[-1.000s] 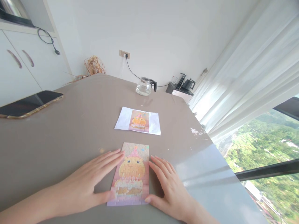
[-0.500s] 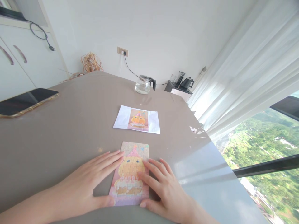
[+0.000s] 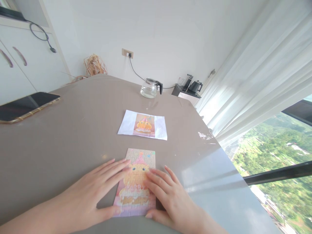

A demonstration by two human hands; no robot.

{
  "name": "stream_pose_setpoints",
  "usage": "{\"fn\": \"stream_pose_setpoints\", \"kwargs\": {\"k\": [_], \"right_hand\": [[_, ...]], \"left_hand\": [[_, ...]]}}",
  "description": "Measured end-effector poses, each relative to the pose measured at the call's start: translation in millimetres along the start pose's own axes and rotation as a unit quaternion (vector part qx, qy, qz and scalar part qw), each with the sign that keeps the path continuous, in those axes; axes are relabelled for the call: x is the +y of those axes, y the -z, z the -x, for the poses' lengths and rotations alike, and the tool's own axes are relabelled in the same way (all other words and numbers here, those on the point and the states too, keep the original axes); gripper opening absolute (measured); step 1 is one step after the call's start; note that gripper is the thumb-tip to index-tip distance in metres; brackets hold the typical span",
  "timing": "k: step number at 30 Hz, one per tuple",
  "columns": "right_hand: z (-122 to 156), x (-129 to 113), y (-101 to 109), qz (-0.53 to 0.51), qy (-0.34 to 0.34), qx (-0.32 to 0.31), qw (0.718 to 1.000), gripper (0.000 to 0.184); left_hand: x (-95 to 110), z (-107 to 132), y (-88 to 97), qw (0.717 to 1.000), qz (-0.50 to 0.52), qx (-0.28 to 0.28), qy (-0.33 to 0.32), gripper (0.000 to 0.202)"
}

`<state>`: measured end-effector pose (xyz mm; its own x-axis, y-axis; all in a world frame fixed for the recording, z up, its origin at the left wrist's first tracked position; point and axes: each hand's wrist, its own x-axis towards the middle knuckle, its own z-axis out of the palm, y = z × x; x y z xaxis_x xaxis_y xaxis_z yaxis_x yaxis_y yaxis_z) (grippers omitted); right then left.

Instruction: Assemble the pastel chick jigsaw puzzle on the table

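An assembled jigsaw puzzle point(image 3: 134, 191) lies flat on the table, showing a yellow character in a pink party hat above a cake. My left hand point(image 3: 94, 190) rests along its left edge with fingers stretched out, the fingertips over the puzzle and the thumb at its lower left corner. On the opposite side my right hand point(image 3: 172, 195) is open too. Its fingertips lie on the puzzle's right half, and its thumb touches near the lower right corner. Just beyond the puzzle is a creased white sheet point(image 3: 125, 123) printed with the same picture.
A phone point(image 3: 26, 105) in a gold-edged case lies at the left of the brown table point(image 3: 80, 130). Farther back stands a glass pot point(image 3: 148, 89) with a black handle and clear liquid. A black kettle point(image 3: 195, 86) sits on a small cabinet beyond, and a window borders the right.
My left fingertips reach slightly farther onto the puzzle. My right fingers have shifted a little to the left and lie closer together. The puzzle stays nearly where it was.
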<state>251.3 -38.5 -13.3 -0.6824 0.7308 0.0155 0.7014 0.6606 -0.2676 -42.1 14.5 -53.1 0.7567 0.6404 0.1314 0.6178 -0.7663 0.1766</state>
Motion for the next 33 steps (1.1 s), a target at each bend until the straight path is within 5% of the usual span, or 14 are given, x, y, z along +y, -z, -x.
{"fn": "stream_pose_setpoints", "kwargs": {"k": [16,33], "right_hand": [[-8,2,3,-0.024,0.031,-0.063,0.997,0.063],[-5,4,2,-0.051,0.068,0.002,0.996,0.059]], "left_hand": [[7,3,1.7,0.998,-0.049,-0.007,-0.043,0.072],[13,3,-2.2,0.999,0.041,0.016,0.0,0.073]]}}
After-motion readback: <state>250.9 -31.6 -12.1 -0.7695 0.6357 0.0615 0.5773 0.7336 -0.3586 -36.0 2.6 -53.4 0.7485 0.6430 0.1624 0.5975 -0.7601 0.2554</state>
